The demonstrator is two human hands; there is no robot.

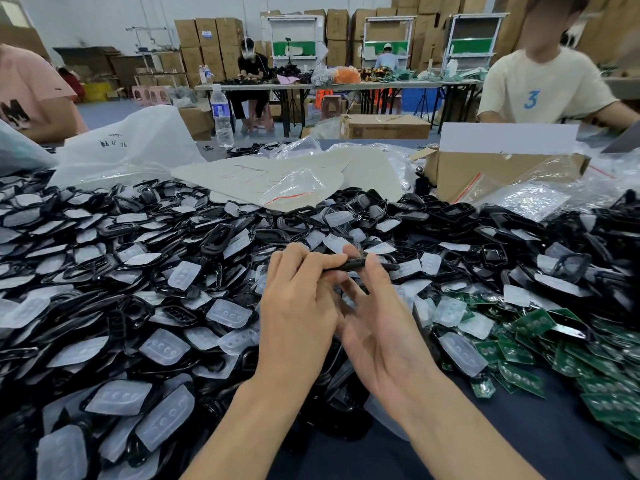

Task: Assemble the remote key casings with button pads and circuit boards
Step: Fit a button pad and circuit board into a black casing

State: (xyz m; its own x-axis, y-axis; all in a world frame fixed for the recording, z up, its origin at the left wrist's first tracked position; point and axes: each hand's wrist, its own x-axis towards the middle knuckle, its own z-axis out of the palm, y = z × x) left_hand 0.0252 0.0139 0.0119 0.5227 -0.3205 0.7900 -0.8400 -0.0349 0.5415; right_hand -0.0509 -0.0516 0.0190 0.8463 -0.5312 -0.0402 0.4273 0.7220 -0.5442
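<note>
The left hand (301,299) and the right hand (377,327) both pinch one black case (349,264) by its thin edges. It could slip out and get lost in the big pile (156,271) below.

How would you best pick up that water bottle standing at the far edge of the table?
Probably wrap round the labelled middle of the water bottle, coming from the near side. It stands upright with its cap on, its round body is straight there, and the white plastic bag crowds its left.
</note>
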